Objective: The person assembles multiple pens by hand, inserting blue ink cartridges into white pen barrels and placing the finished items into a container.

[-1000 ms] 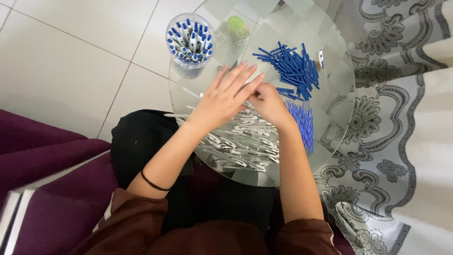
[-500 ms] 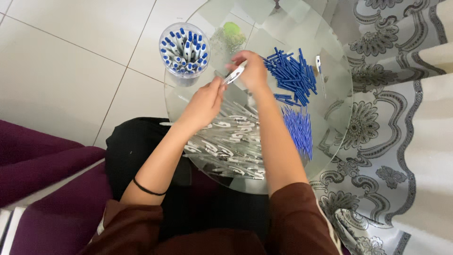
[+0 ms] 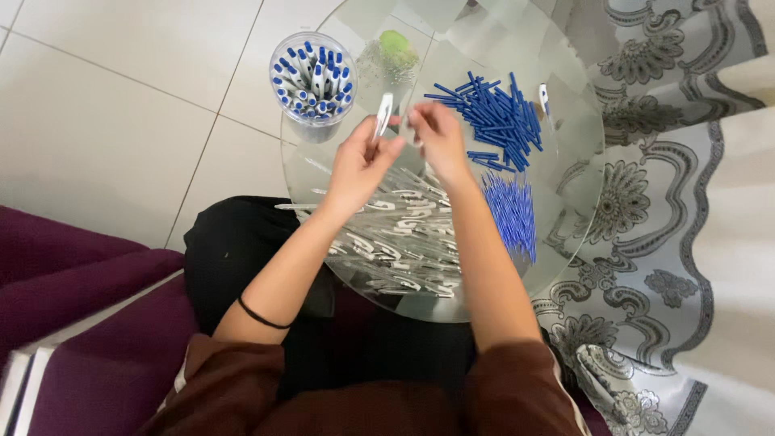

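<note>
Landmark: round glass table (image 3: pixel 565 234).
Cup (image 3: pixel 313 85): at the table's left edge, full of finished pens.
Left hand (image 3: pixel 361 165): above the table's middle, fingers pinching a white pen barrel (image 3: pixel 382 118), tilted upward.
Right hand (image 3: pixel 436 137): just beside it, fingertips pressed together; cannot tell on what.
Blue caps (image 3: pixel 494 121): heaped right of the hands.
Blue refills (image 3: pixel 513 214): near the table's right edge.

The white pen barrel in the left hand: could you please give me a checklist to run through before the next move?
1. White pen barrel held by left hand: ok.
2. Right hand close to the barrel, fingers pinched: ok; what it holds: cannot tell.
3. Blue pen parts lie within reach beside the right hand: ok.
4. Blue refills piled on the glass table: ok.
5. Clear cup upright, holding pens: ok.
6. White barrels spare on the table: ok.
</note>
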